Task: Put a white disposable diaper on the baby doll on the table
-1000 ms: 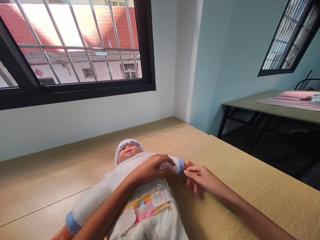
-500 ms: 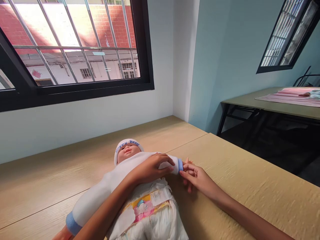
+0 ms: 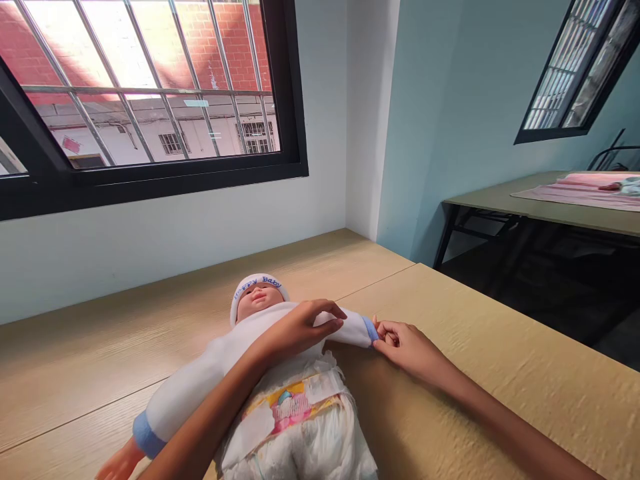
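1. Since the earlier view, the right hand [image 3: 405,343] has drawn the blue cuff [image 3: 369,329] outward along the doll's arm; its grip is a narrow pinch on the cuff.
2. The left hand [image 3: 300,327] has a closed grip over the white sleeve [image 3: 350,329].
3. The doll [image 3: 257,300] lies face up on the tabletop [image 3: 500,373], its diaper [image 3: 295,427] cut off by the lower frame edge.
4. Its covered fingers are hard to make out.
5. The tabletop extends well past the right hand.
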Tool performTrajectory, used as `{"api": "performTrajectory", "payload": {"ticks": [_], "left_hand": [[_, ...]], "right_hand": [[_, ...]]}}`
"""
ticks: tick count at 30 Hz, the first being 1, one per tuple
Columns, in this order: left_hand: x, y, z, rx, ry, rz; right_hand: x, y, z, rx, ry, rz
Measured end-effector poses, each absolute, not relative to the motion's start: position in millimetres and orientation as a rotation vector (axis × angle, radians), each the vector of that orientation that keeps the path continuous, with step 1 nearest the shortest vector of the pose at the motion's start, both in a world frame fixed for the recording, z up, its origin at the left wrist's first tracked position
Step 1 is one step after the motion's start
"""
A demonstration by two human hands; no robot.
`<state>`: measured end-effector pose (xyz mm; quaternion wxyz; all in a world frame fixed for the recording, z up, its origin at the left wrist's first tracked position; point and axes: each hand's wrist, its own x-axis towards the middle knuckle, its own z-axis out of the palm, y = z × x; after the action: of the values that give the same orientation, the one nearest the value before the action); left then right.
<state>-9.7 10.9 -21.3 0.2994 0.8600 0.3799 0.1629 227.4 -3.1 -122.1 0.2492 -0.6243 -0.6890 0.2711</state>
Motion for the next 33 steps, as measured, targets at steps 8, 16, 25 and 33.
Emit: {"api": "performTrajectory", "payload": {"ticks": [8,16,25,33], "left_hand": [[-17,12,-15,2.314,1.058,0.428],[-20,12,-15,2.327,1.042,0.303],[-19,12,-20,2.341,0.994,0.330],[-19,15,-22,2.324,0.962,0.283]], "right_hand": [[227,-2,-130,-1.646,-1.901,0.734],[227,-3,-126,-1.496,-1.795,0.506],[213,-12,-132,-1.274,-2.117,0.235],[215,-11,-134,-1.214,-2.142,0.140]]}}
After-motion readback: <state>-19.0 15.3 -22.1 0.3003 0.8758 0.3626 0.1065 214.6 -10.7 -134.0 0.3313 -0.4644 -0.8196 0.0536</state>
